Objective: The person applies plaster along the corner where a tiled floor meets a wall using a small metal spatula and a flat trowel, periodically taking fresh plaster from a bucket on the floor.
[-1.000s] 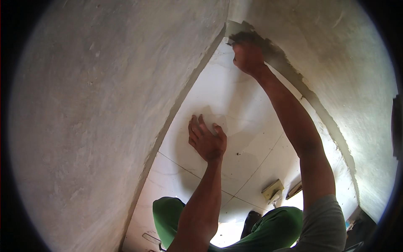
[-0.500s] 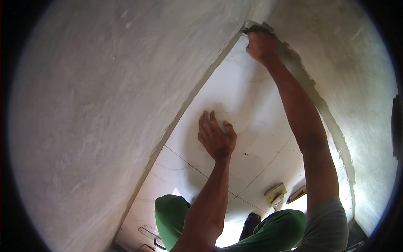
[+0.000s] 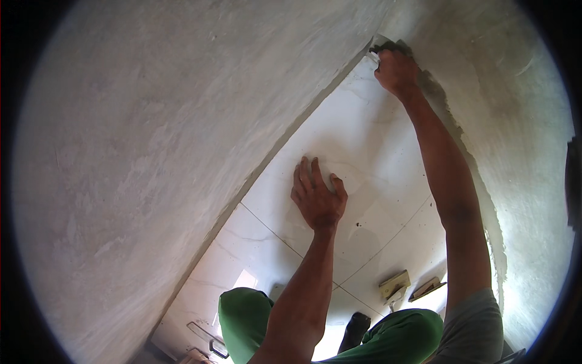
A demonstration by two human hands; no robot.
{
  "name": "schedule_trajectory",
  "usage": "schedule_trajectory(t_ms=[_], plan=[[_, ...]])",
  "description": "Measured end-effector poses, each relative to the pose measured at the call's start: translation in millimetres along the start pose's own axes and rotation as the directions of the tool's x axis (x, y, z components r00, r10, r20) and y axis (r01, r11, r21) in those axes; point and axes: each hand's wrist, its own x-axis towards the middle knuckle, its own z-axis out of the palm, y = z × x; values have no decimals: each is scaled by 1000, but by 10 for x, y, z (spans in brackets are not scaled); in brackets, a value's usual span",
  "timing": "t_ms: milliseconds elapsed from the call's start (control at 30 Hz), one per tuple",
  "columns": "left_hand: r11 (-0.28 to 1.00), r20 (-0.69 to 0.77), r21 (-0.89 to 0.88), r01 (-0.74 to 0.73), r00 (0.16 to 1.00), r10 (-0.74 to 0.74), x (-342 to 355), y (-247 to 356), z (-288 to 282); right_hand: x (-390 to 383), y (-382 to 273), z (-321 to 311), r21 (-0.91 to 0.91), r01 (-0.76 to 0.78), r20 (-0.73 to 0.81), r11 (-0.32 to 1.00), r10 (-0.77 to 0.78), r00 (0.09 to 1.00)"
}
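Note:
At the far corner, where two grey plastered walls meet the floor, my right hand [image 3: 397, 73] is closed on a dark hand tool [image 3: 391, 46]. My fist covers most of this tool, so its exact kind is unclear. Darker, wet-looking mortar [image 3: 435, 91] runs along the foot of the right wall beside my forearm. My left hand [image 3: 319, 197] lies on the white tiled floor [image 3: 357, 142], fingers spread, with nothing in it.
Near my right knee lie a flat rectangular tool with a yellowish face [image 3: 394, 284] and a similar brownish one [image 3: 427, 289]. A long tool with a dark handle [image 3: 218, 348] rests at lower left. The left wall [image 3: 133, 170] rises close by.
The whole view has shifted slightly, so the far corner and my right hand appear farther right. My left hand stays spread on the tiles, and my right hand keeps its grip in the corner.

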Motion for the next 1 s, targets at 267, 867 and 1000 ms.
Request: schedule_trajectory(t_ms=[267, 867, 1000], plan=[[1000, 11, 11, 14, 1000, -14, 1, -21, 12, 99, -48, 60, -5, 15, -21, 1000, -15, 1000], [1000, 14, 9, 30, 999, -30, -4, -32, 9, 121, -47, 56, 28, -21, 35, 999, 20, 999], [1000, 9, 4, 30, 1000, -30, -4, -21, 22, 144, -45, 44, 12, -39, -8, 999, 39, 999]])
